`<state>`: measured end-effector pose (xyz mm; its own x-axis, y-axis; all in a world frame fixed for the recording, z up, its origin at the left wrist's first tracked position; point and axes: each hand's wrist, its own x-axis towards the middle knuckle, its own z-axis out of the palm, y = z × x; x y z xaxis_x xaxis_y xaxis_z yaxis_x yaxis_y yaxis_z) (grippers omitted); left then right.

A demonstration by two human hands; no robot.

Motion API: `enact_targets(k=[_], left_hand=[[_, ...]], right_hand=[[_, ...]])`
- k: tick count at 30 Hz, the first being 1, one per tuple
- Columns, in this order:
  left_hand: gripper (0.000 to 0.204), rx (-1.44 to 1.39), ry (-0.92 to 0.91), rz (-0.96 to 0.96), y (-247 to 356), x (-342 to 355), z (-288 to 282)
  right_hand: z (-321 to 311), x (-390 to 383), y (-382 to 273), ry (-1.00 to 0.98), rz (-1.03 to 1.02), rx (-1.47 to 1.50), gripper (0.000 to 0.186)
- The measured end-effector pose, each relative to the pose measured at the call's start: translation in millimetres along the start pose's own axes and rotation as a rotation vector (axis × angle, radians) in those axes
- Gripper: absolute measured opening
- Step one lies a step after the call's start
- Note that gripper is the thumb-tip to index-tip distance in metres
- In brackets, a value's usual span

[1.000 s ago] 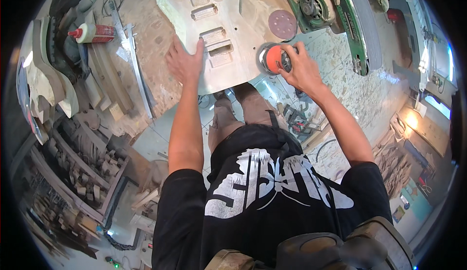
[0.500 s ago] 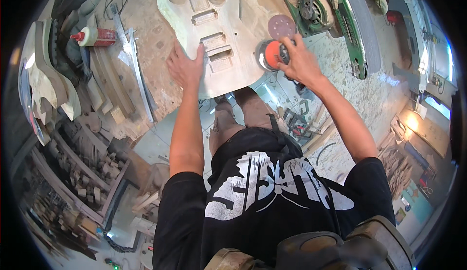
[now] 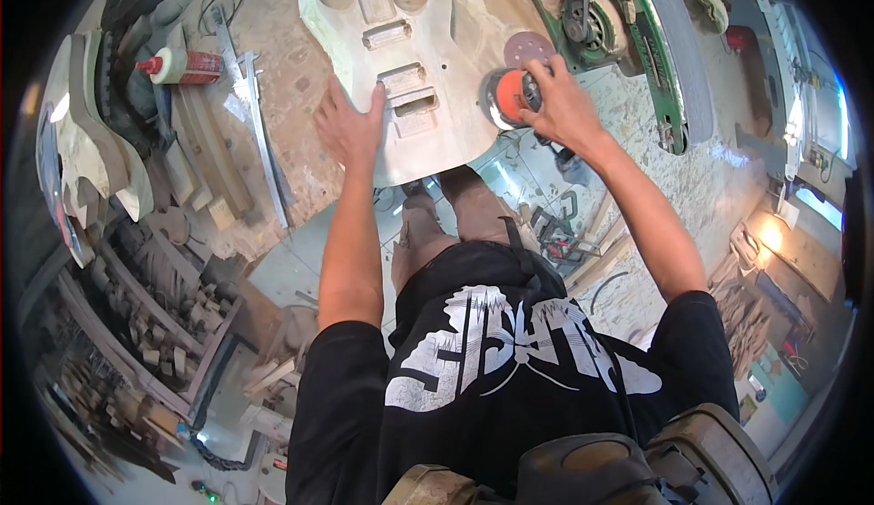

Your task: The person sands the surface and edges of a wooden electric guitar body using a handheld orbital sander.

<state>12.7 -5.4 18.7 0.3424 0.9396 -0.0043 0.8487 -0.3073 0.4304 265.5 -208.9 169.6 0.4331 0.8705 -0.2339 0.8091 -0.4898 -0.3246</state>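
A pale, unpainted electric guitar body (image 3: 437,132) with several routed cavities lies on the workbench, its lower end jutting past the bench's near edge. My left hand (image 3: 350,132) grips its left edge, thumb on the top face and fingers along the side. In my right hand (image 3: 564,109) is an orange and black random orbital sander (image 3: 509,95), held at the body's right edge with its round pad tilted. Whether the pad touches the wood I cannot tell. A round sanding disc (image 3: 528,48) with holes lies just beyond the sander.
A green belt sander (image 3: 669,77) stands at the far right. On the bench's left are a white and red glue bottle (image 3: 187,66), metal straightedges (image 3: 259,141) and wood strips (image 3: 205,141). Shaped wood pieces (image 3: 96,159) stand farther left. Clamps (image 3: 564,232) are below, right of my legs.
The sander has shifted very slightly farther from me along the guitar body's right edge. My left hand keeps its place on the body. The whole view has shifted a little.
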Motion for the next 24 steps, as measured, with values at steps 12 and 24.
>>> enact_targets(k=[12, 24], left_hand=[[0.098, -0.031, 0.039, 0.007, -5.7, 0.8, 3.0], [0.098, -0.015, 0.067, 0.024, -2.7, 1.3, 8.4]], right_hand=[[13.5, -8.1, -79.0, -0.113, -0.212, -0.068, 0.066], [4.9, 42.1, -26.0, 0.095, -0.104, -0.061, 0.066]])
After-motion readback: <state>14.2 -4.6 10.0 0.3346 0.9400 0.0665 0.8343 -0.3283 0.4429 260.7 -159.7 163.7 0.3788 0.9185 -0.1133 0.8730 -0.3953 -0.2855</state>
